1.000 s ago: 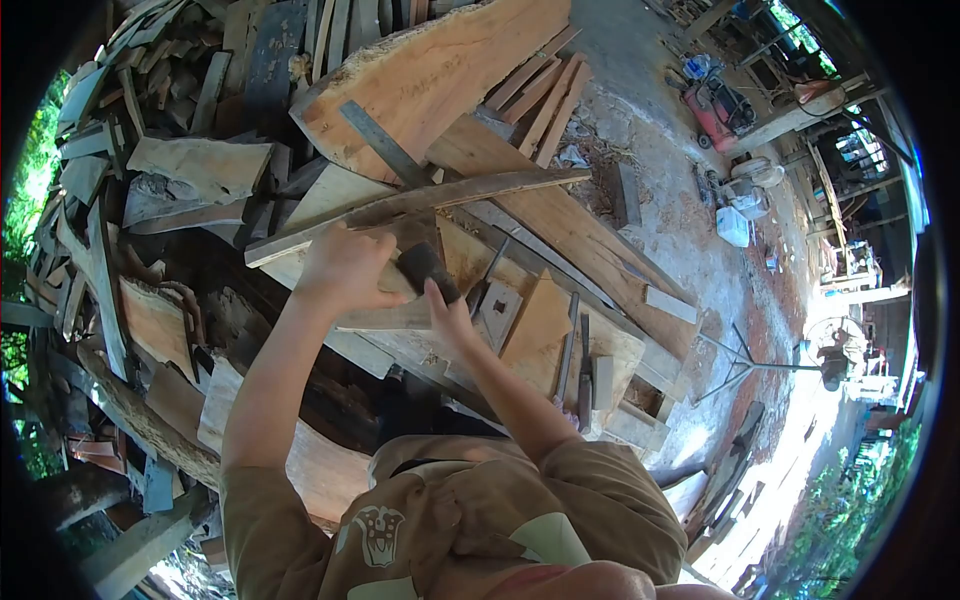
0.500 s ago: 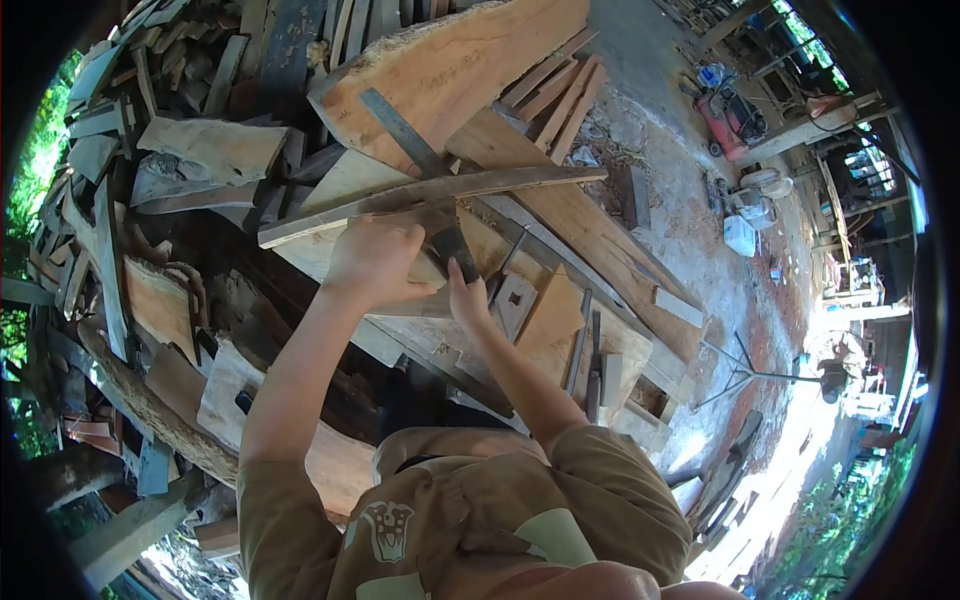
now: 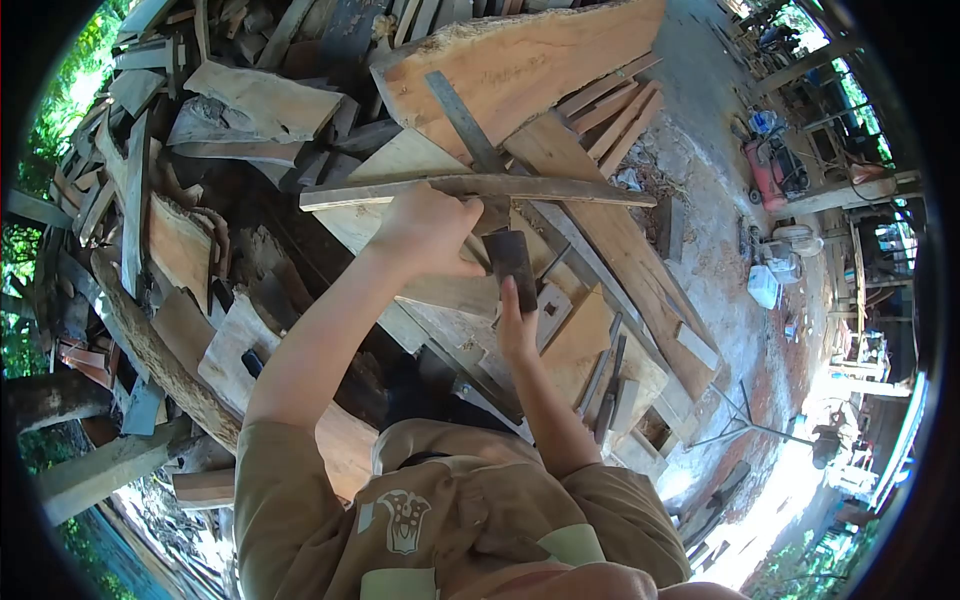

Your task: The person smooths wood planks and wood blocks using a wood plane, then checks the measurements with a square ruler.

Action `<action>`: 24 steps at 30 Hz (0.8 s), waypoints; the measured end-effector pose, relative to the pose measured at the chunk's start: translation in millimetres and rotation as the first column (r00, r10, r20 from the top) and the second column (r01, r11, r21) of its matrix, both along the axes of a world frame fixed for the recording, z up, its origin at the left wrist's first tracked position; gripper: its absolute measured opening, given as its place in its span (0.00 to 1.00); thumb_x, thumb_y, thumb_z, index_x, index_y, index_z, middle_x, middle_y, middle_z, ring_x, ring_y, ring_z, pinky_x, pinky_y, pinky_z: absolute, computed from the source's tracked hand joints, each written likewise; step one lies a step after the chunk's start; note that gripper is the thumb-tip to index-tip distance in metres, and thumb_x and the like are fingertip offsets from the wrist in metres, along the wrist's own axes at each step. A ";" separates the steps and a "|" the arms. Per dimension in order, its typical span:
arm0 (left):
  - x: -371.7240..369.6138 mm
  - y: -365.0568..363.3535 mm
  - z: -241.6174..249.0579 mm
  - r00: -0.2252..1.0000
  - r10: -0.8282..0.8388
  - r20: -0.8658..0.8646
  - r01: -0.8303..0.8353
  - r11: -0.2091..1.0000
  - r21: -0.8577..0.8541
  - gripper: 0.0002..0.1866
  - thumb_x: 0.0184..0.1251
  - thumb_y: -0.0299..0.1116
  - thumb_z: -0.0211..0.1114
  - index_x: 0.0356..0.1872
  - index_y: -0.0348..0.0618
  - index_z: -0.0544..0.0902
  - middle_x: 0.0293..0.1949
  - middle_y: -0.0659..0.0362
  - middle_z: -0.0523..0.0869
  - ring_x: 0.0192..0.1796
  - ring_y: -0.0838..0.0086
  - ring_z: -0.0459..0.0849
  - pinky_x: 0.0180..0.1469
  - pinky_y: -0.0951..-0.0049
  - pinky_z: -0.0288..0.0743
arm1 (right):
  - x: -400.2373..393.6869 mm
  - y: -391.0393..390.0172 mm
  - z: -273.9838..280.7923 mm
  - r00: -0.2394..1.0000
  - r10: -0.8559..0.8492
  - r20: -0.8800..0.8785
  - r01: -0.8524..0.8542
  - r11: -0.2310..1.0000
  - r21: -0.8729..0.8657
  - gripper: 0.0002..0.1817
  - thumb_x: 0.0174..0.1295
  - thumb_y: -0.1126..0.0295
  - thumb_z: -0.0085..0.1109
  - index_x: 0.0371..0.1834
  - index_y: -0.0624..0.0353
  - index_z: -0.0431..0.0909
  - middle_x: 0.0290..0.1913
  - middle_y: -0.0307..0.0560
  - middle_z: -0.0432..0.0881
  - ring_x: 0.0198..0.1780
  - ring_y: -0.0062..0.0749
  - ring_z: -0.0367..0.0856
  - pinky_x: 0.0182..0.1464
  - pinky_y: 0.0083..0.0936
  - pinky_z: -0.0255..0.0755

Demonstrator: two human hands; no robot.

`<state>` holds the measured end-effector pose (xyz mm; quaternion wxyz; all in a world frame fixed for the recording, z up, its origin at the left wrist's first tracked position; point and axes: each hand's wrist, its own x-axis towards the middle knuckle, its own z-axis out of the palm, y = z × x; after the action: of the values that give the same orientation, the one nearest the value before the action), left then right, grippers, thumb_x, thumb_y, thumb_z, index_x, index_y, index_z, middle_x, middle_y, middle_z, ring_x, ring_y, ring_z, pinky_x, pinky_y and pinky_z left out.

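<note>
A long, slightly curved wooden strip [image 3: 570, 189] lies across the pile of boards in front of me. My left hand [image 3: 425, 235] is closed at its near edge, fingers curled and thumb pointing right; the fingers hide the exact grip. In my right hand [image 3: 516, 315] is a dark, flat rectangular block [image 3: 509, 260], its thumb lying along the near end. Beyond the strip, a grey flat bar [image 3: 464, 118] slants away; whether it joins the dark block cannot be made out. Close to the right hand is a small wooden block with a hole [image 3: 551, 303].
Long tools [image 3: 607, 375] lie on the boards at right. A large live-edge slab [image 3: 520, 65] and a long plank [image 3: 610, 225] are behind. Scrap wood [image 3: 260, 100] heaps up at left. A red machine [image 3: 770, 172] and metal stand [image 3: 747, 418] are on the floor.
The dark block in my right hand has come up towards me and now looks broader and shorter. My left hand keeps its place on the strip. The whole view has shifted rightward.
</note>
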<state>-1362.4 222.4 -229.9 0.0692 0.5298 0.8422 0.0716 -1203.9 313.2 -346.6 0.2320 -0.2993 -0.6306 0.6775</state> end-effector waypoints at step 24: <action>0.1 1.4 -12.9 0.963 -0.234 -0.131 0.241 0.970 0.035 0.25 0.39 0.56 0.66 0.22 0.44 0.73 0.14 0.60 0.77 0.21 0.67 0.78 0.34 0.71 0.66 | 3.4 12.2 -53.0 0.980 0.014 0.201 -0.018 1.000 0.019 0.23 0.61 0.51 0.49 0.27 0.64 0.71 0.20 0.35 0.67 0.24 0.19 0.63 0.27 0.21 0.61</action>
<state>-1362.3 223.8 -242.8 0.0108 0.6321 0.7732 0.0504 -1200.5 325.4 -399.6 0.1649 -0.3586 -0.6599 0.6393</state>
